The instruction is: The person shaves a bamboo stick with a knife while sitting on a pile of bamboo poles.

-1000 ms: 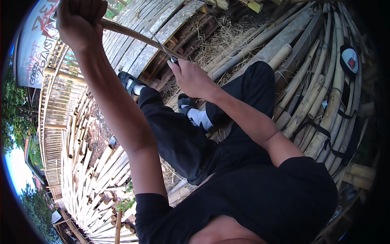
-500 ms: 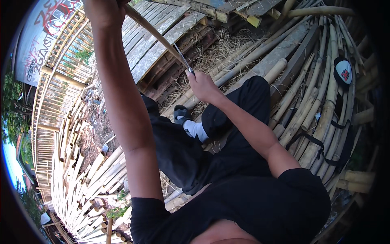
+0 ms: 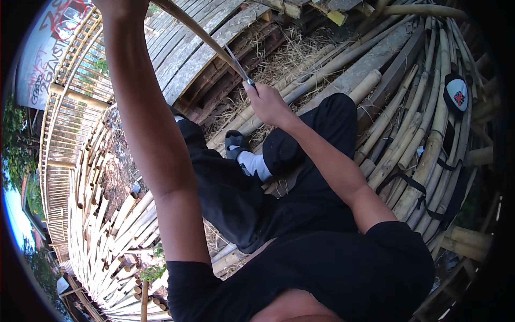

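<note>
A long, slender bamboo strip (image 3: 201, 33) slants down from the top edge towards the middle. My left hand (image 3: 122, 7), partly cut off by the top edge, is closed at its upper end; the fingers are mostly out of sight. Around the dark handle of a knife (image 3: 236, 64), my right hand (image 3: 270, 103) is closed. The thin metal blade lies against the lower end of the strip.
I sit with legs bent in dark trousers (image 3: 230, 201), a sandal (image 3: 236, 142) on one foot. Bamboo poles (image 3: 413, 155) lie to the right, with a black strap and a white-and-black pouch (image 3: 456, 94). A slatted wooden platform (image 3: 201, 48) stands ahead, a bamboo fence (image 3: 67, 123) left.
My left hand has shifted up and to the left, with the bamboo strip. My right hand and the knife have moved slightly up and left; the blade remains at the strip.
</note>
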Tool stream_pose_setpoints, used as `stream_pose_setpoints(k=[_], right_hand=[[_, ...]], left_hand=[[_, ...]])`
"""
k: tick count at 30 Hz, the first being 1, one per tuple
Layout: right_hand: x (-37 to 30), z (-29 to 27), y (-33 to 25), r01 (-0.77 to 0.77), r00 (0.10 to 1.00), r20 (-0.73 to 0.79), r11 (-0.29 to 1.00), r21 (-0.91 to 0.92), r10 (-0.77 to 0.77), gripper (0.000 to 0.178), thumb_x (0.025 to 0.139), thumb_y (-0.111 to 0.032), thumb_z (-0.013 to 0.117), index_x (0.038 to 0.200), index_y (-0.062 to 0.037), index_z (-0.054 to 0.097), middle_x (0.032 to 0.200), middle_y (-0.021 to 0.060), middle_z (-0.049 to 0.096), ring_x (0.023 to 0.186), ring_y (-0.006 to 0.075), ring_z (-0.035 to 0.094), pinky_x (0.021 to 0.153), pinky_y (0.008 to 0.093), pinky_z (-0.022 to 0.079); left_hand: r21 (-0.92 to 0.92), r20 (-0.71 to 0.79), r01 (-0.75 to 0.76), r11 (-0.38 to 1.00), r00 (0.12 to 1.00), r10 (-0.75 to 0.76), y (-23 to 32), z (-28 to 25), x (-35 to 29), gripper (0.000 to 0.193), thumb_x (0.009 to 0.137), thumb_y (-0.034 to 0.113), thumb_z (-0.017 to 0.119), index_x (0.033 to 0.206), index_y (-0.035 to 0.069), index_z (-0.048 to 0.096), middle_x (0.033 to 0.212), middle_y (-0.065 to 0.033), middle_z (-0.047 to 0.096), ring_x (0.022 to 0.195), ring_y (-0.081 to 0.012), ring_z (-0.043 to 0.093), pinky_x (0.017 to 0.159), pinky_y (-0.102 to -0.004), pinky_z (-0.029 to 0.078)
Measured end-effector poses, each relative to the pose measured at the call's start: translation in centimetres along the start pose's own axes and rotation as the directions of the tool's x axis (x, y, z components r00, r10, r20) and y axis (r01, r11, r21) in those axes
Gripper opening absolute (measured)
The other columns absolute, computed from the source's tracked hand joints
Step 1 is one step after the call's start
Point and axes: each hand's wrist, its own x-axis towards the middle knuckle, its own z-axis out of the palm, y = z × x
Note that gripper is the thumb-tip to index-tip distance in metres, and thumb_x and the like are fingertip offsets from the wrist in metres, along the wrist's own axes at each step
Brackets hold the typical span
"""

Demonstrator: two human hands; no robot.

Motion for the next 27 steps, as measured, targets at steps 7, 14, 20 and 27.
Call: stream_pose_setpoints(k=[7, 14, 20, 27], right_hand=[[0.8, 2.1, -0.7, 0.315, 0.933, -0.179, 0.949, -0.007, -0.311, 0.046, 0.098, -0.039, 0.038, 0.086, 0.0036, 0.05, 0.063, 0.0175, 0.053, 0.064, 0.0363, 0.055, 0.063, 0.044, 0.042], [1.6, 0.8, 1.0, 0.107, 0.992, -0.065, 0.993, -0.052, -0.111, 0.043, 0.097, -0.036, 0.041, 0.088, 0.0044, 0.053, 0.062, 0.0224, 0.055, 0.061, 0.0395, 0.058, 0.057, 0.0467, 0.043], [1.6, 3.2, -1.0, 0.305, 0.936, -0.178, 0.952, -0.022, -0.304, 0.042, 0.097, -0.033, 0.041, 0.086, 0.0051, 0.054, 0.066, 0.0238, 0.058, 0.067, 0.0429, 0.059, 0.059, 0.0469, 0.045], [2.1, 3.1, 7.3, -0.225, 0.968, 0.077, 0.964, -0.138, 0.237, 0.049, 0.098, -0.037, 0.038, 0.077, 0.005, 0.055, 0.065, 0.0195, 0.06, 0.067, 0.033, 0.064, 0.066, 0.0433, 0.051]], left_hand=[[-0.531, 0.373, 0.397, 0.749, 0.903, -0.214, -0.7, -3.8, 2.7, 0.045, 0.099, 0.042, 0.041, 0.063, 0.017, 0.035, 0.046, 0.0088, 0.021, 0.036, -0.0042, 0.016, 0.032, -0.0226, 0.014], [0.157, 0.095, -0.218, 0.963, 0.974, 0.205, 0.7, 1.1, -1.8, 0.049, 0.1, 0.04, 0.04, 0.058, 0.019, 0.028, 0.045, 0.0079, 0.02, 0.035, -0.0039, 0.015, 0.032, -0.0228, 0.011], [0.031, 0.065, -0.13, 0.991, 0.99, 0.128, 0.6, -1.2, -0.4, 0.049, 0.1, 0.041, 0.039, 0.058, 0.019, 0.028, 0.046, 0.0081, 0.019, 0.036, -0.0043, 0.015, 0.033, -0.0226, 0.013], [0.099, 0.121, -0.197, 0.975, 0.975, 0.185, 0.2, -1.0, -1.5, 0.048, 0.101, 0.042, 0.036, 0.059, 0.02, 0.028, 0.046, 0.0089, 0.018, 0.036, -0.0044, 0.014, 0.033, -0.0221, 0.013]])
